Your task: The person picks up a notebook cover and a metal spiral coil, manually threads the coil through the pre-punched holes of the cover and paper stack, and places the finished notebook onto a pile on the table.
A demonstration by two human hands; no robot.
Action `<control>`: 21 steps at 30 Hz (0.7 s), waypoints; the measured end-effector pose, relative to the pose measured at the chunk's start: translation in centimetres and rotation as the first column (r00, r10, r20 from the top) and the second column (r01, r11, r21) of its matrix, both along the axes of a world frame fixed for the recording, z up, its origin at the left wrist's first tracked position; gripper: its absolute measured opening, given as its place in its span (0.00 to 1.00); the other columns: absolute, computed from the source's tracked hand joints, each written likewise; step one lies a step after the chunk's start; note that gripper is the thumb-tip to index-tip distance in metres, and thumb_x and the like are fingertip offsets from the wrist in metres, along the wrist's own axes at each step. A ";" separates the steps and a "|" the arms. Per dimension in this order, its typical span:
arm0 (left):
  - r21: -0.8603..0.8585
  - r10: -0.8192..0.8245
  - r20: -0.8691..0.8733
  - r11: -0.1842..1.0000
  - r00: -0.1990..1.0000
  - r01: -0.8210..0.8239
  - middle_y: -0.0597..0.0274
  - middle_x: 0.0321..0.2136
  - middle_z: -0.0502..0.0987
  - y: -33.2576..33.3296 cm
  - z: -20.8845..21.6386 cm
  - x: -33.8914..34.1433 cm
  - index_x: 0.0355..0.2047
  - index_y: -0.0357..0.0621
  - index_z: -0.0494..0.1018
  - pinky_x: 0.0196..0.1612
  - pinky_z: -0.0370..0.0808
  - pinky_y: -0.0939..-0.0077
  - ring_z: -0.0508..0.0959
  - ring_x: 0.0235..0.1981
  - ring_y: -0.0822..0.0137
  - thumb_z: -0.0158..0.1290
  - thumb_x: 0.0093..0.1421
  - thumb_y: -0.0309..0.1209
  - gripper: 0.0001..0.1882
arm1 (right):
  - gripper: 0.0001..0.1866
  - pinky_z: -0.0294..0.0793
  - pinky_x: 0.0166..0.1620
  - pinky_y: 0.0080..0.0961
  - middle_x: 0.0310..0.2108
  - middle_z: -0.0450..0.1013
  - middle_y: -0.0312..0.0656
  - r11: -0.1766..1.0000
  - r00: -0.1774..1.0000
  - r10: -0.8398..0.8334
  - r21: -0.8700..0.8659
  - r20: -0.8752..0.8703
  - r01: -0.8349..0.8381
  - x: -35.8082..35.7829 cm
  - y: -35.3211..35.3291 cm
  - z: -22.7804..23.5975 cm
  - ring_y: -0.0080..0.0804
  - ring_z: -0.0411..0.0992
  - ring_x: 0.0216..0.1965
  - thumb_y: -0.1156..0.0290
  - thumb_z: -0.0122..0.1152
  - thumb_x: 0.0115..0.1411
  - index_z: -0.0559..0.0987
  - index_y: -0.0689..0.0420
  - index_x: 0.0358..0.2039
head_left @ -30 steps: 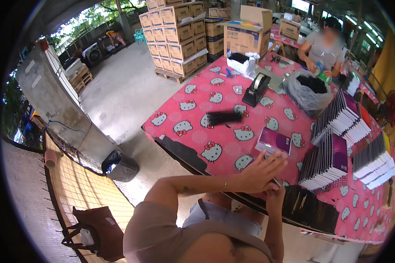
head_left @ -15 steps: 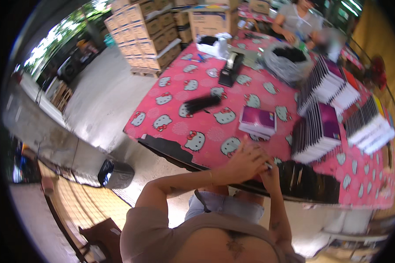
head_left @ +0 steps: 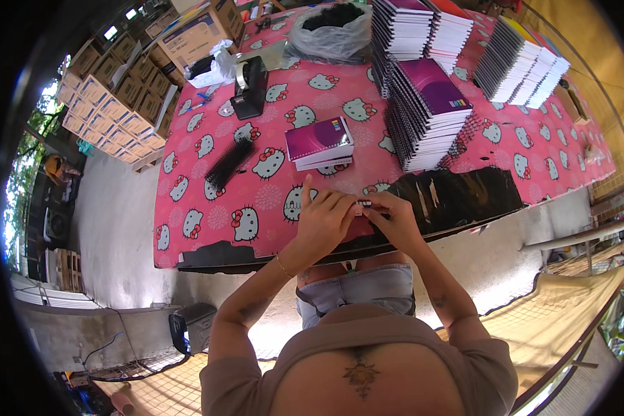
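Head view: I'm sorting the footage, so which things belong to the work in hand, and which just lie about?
In hand: left hand and right hand pinching a small dark strip.

Lying about: purple notebooks, black comb bindings, tape dispenser, bag of black pieces.

brown cartons [head_left: 111, 90] stacked far left

glossy pink plastic tablecloth [head_left: 270, 201]; glossy purple paper notebooks [head_left: 319, 139].

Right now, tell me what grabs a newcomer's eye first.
The pink cartoon-cat tablecloth covers the whole table. At its near edge, both hands, the left hand and right hand, pinch a small dark object. Tall stacks of purple spiral notebooks crowd the far right.
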State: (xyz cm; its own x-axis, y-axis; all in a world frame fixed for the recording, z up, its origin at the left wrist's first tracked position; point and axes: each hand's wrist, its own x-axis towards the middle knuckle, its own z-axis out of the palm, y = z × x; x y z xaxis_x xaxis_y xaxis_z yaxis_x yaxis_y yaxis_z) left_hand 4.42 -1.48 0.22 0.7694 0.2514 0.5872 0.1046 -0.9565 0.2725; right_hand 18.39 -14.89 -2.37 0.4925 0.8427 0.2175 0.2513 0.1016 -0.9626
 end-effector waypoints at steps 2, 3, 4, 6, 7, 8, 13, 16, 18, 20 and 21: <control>-0.008 -0.006 -0.018 1.000 1.000 0.005 0.67 0.32 0.80 0.1 0.0 0.0 0.37 0.46 0.79 0.68 0.50 0.43 0.79 0.36 0.65 0.61 0.58 0.35 0.09 | 0.15 0.78 0.43 0.23 0.37 0.75 0.42 1.000 1.000 0.000 0.028 -0.031 0.001 0.1 0.0 0.4 0.24 0.74 0.37 0.79 0.63 0.59 0.79 0.65 0.48; -0.011 -0.008 -0.026 1.000 1.000 0.008 0.67 0.32 0.80 0.1 0.1 0.0 0.37 0.46 0.79 0.68 0.50 0.43 0.79 0.36 0.65 0.61 0.58 0.35 0.09 | 0.15 0.78 0.42 0.23 0.37 0.76 0.41 0.999 0.999 -0.003 0.039 -0.050 0.005 0.2 -0.1 0.9 0.23 0.75 0.37 0.79 0.63 0.60 0.79 0.65 0.48; -0.010 -0.014 -0.021 1.000 1.000 0.014 0.67 0.32 0.80 0.2 0.1 0.0 0.37 0.46 0.79 0.68 0.51 0.43 0.79 0.36 0.65 0.61 0.58 0.35 0.09 | 0.14 0.78 0.41 0.23 0.37 0.77 0.41 0.999 0.998 -0.006 0.049 -0.068 0.010 0.4 -0.1 1.3 0.23 0.75 0.37 0.79 0.63 0.60 0.79 0.66 0.47; -0.004 -0.026 -0.006 1.000 1.000 0.026 0.67 0.32 0.80 0.2 0.3 0.1 0.37 0.46 0.79 0.67 0.51 0.43 0.78 0.36 0.64 0.61 0.58 0.35 0.09 | 0.12 0.77 0.41 0.22 0.37 0.78 0.41 0.998 0.995 0.045 -0.043 -0.088 -0.049 1.7 0.0 1.5 0.22 0.75 0.37 0.78 0.63 0.61 0.80 0.67 0.45; -0.013 -0.031 -0.012 0.999 0.999 0.031 0.67 0.32 0.80 0.1 0.2 0.1 0.38 0.47 0.78 0.67 0.52 0.42 0.78 0.36 0.64 0.61 0.58 0.35 0.09 | 0.12 0.77 0.40 0.22 0.37 0.78 0.41 0.993 0.992 0.071 -0.089 -0.100 -0.080 2.2 -0.2 1.5 0.21 0.75 0.37 0.77 0.63 0.61 0.81 0.67 0.44; -0.015 -0.030 -0.012 0.999 0.999 0.030 0.67 0.33 0.79 0.2 0.2 0.0 0.38 0.48 0.78 0.67 0.52 0.41 0.78 0.37 0.65 0.61 0.58 0.35 0.10 | 0.11 0.77 0.40 0.21 0.35 0.79 0.41 0.989 0.993 0.091 -0.110 -0.074 -0.099 2.6 0.0 1.8 0.20 0.75 0.36 0.77 0.63 0.61 0.81 0.67 0.43; -0.042 -0.047 -0.021 0.998 0.999 0.046 0.66 0.34 0.78 0.0 0.7 0.0 0.40 0.49 0.77 0.63 0.59 0.47 0.78 0.37 0.62 0.62 0.57 0.34 0.11 | 0.08 0.76 0.39 0.19 0.29 0.78 0.37 0.978 0.985 0.171 -0.121 -0.013 -0.172 3.9 0.4 1.8 0.18 0.74 0.33 0.76 0.64 0.61 0.82 0.66 0.40; -0.054 -0.067 -0.043 0.996 0.997 0.064 0.65 0.35 0.78 0.1 0.8 0.0 0.40 0.48 0.77 0.57 0.64 0.53 0.78 0.38 0.62 0.62 0.57 0.34 0.12 | 0.06 0.76 0.39 0.19 0.29 0.78 0.37 0.970 0.975 0.210 -0.108 -0.072 -0.217 4.2 0.4 1.5 0.17 0.74 0.32 0.76 0.64 0.61 0.81 0.65 0.37; -0.054 -0.080 -0.054 0.996 0.995 0.077 0.65 0.35 0.78 0.4 0.6 -0.1 0.41 0.48 0.77 0.53 0.67 0.56 0.78 0.39 0.61 0.62 0.56 0.33 0.12 | 0.06 0.76 0.38 0.19 0.29 0.78 0.36 0.961 0.967 0.241 -0.116 -0.086 -0.250 4.1 0.5 1.6 0.17 0.74 0.32 0.76 0.64 0.60 0.81 0.65 0.35; -0.047 -0.086 -0.055 0.995 0.995 0.083 0.65 0.35 0.78 -0.1 0.6 -0.5 0.41 0.47 0.77 0.50 0.67 0.58 0.77 0.38 0.61 0.62 0.56 0.33 0.13 | 0.05 0.76 0.37 0.19 0.28 0.76 0.37 0.957 0.963 0.264 -0.108 -0.055 -0.268 3.8 0.4 1.6 0.17 0.74 0.31 0.77 0.64 0.59 0.78 0.65 0.34; -0.041 -0.090 -0.056 0.995 0.994 0.088 0.65 0.35 0.78 -0.2 0.7 -0.5 0.41 0.47 0.77 0.49 0.68 0.59 0.77 0.37 0.61 0.62 0.55 0.33 0.13 | 0.05 0.76 0.37 0.19 0.28 0.76 0.37 0.965 0.970 0.244 -0.097 -0.027 -0.245 3.8 0.5 1.6 0.17 0.74 0.31 0.77 0.63 0.59 0.78 0.65 0.33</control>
